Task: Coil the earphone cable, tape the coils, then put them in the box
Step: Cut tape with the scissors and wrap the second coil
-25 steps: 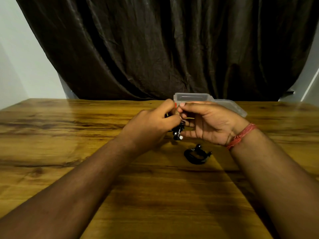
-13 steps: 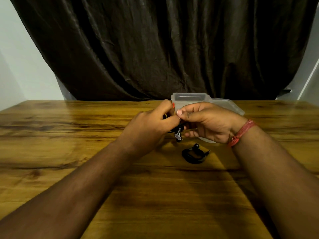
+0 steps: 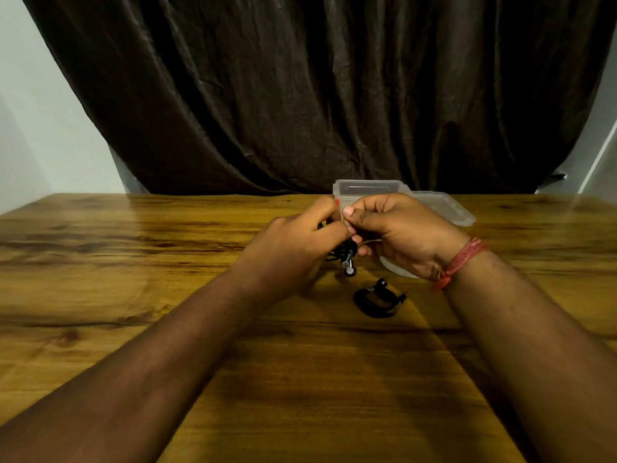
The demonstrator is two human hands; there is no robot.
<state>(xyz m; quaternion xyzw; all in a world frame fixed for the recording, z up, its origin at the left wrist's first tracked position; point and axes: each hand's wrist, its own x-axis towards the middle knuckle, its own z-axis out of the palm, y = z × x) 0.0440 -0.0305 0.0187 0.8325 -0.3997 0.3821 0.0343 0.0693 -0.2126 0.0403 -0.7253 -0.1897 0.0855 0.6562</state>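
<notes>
Pinching from both sides, the left hand [image 3: 300, 242] and the right hand [image 3: 397, 230] meet above the middle of the table [image 3: 133, 295], each with curled fingers closed on one small black bundle of earphone cable [image 3: 345, 253]. An earbud tip hangs below the fingers. A thin pale strip runs from the bundle under the right palm, probably tape, though it is too slight to be sure. A second coil [image 3: 377, 300], black and lying flat, rests on the table just nearer than the hands, towards the right. Beyond the hands, by the far edge, stands the clear plastic box [image 3: 367, 188], its lid open.

Such cable looks light, soft and springy; it would likely unwind if released, so holding across the gathered loops seems wise.
</notes>
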